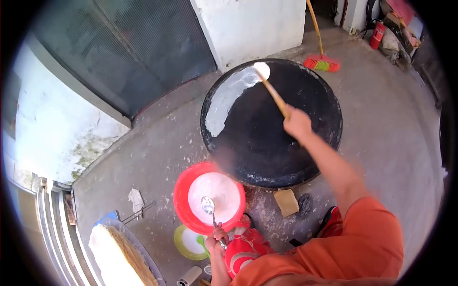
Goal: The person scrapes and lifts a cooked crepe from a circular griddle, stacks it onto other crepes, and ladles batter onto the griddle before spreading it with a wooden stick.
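My right hand (298, 125) is closed round the handle of a wooden spreader (273, 93), reaching over a large round black griddle (281, 143). The spreader's far end meets white batter near the griddle's back rim. A curved band of pale batter (222, 105) coats the griddle's left side. My left hand (217, 238) grips a shiny metal ladle (208, 206), its bowl above a red basin (180, 190) of white batter. Whether the ladle touches the batter, I cannot tell. Partly under the basin's near side is a yellow-green bowl (179, 240) with white contents.
Right of the basin lie a tan block (286, 202) and a dark scouring pad (305, 204). A broom (322, 63) and a fire extinguisher (377, 35) stand behind. At lower left is a tray with a folded pale stack (119, 252); a white cylinder (189, 276) lies nearby.
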Tool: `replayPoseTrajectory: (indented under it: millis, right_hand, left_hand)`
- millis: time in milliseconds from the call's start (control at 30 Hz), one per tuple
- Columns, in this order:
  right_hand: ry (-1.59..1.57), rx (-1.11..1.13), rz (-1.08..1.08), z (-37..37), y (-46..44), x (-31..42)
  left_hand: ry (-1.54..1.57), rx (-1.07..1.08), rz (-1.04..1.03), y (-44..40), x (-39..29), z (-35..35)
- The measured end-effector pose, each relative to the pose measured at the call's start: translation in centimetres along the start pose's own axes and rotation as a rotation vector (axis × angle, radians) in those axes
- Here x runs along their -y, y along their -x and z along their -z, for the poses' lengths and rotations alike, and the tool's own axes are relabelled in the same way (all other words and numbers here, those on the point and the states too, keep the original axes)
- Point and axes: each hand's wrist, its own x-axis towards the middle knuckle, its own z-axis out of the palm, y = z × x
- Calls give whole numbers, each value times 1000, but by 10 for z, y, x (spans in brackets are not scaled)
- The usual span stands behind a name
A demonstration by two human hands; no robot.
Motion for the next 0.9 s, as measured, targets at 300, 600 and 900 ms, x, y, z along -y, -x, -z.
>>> replayPoseTrajectory:
  millis: [300,600,900]
  right_hand:
    - [166,76,-71,13,-13,-35]
    - [285,96,-49,6,-40,-22]
    - [360,117,-70,17,-13,-38]
  left_hand:
    - [-48,-11,-1,-3,-3,0]
    - [-53,5,-29,0,-1,4]
    - [-84,-29,-25,2,2,-1]
